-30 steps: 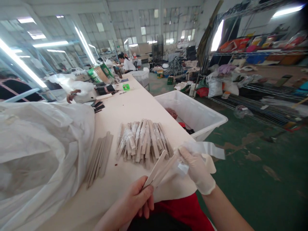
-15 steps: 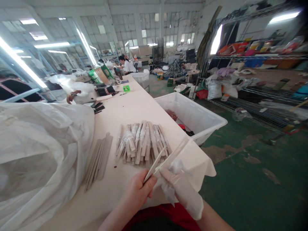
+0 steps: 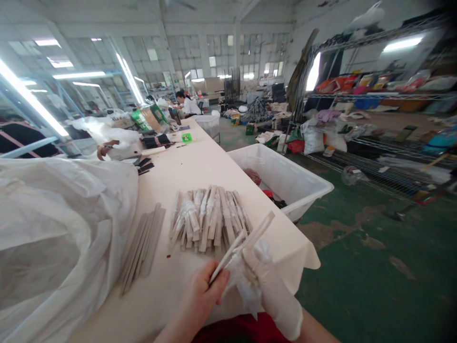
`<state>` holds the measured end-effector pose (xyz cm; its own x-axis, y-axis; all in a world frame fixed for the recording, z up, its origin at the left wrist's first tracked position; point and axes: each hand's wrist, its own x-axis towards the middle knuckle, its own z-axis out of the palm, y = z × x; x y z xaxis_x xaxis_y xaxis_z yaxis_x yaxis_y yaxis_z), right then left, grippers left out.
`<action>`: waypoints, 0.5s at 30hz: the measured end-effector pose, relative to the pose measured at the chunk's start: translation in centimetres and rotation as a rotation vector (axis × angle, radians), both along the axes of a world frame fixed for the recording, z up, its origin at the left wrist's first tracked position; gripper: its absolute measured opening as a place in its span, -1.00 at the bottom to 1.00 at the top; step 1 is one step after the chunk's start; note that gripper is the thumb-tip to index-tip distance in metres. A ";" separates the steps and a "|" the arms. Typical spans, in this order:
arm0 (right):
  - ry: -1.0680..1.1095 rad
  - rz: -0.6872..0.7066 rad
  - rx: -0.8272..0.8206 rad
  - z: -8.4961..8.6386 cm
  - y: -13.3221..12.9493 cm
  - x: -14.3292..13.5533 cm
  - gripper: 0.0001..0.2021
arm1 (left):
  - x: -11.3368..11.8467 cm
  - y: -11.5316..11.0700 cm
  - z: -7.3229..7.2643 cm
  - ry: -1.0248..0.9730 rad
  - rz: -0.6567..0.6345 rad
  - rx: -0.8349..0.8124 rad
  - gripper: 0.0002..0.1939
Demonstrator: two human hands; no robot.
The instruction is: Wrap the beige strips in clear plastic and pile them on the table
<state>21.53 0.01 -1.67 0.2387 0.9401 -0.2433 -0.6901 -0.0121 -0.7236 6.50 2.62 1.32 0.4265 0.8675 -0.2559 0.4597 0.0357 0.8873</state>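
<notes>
My left hand (image 3: pixel 209 288) is closed round the lower end of a thin pale strip (image 3: pixel 228 255) that points up and to the right. Beside it my right hand (image 3: pixel 266 276), in a whitish glove, grips another beige strip (image 3: pixel 262 228) along with crumpled clear plastic (image 3: pixel 246 290). Just beyond my hands lies a heap of beige strips wrapped in plastic (image 3: pixel 210 216) on the pale table (image 3: pixel 200 166). To the left several unwrapped strips (image 3: pixel 143 247) lie side by side.
White sheeting (image 3: pixel 103 214) covers the table's left side. A white bin (image 3: pixel 303 181) stands against the right edge. Farther back are bags, a green box (image 3: pixel 148 116) and a seated person (image 3: pixel 187 105). Wire shelves (image 3: pixel 385 143) stand at the right.
The view has tilted slightly upward. My right hand has shifted and turned round its strip, and the plastic now hangs bunched between my hands. My left hand still holds its strip.
</notes>
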 end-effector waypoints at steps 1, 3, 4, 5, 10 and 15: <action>0.017 -0.044 -0.020 0.3 0.1 0.5 -0.67 | -0.2 0.0 0.0 0.014 -0.030 0.006 -0.72; 0.054 -0.170 -0.081 1.0 0.4 1.5 -0.68 | -0.6 -0.1 -0.1 0.044 -0.069 0.020 -0.73; 0.063 -0.223 -0.102 1.2 0.6 1.7 -0.70 | -0.6 -0.3 -0.1 0.053 -0.074 0.026 -0.74; 0.067 -0.246 -0.118 1.3 0.7 1.7 -0.73 | -0.5 -0.4 -0.2 0.054 -0.069 0.031 -0.74; 0.181 -0.026 -0.078 0.3 0.5 0.4 -0.74 | -0.3 0.4 0.1 0.042 -0.005 0.110 -0.75; 0.260 0.035 0.069 -0.3 0.9 2.3 -0.71 | -1.8 6.4 2.0 0.210 0.300 0.411 -0.72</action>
<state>23.88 0.96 -2.02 0.1435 0.9633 -0.2271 -0.8527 0.0038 -0.5224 4.73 9.00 3.33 0.1210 0.9897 0.0765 0.6513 -0.1373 0.7463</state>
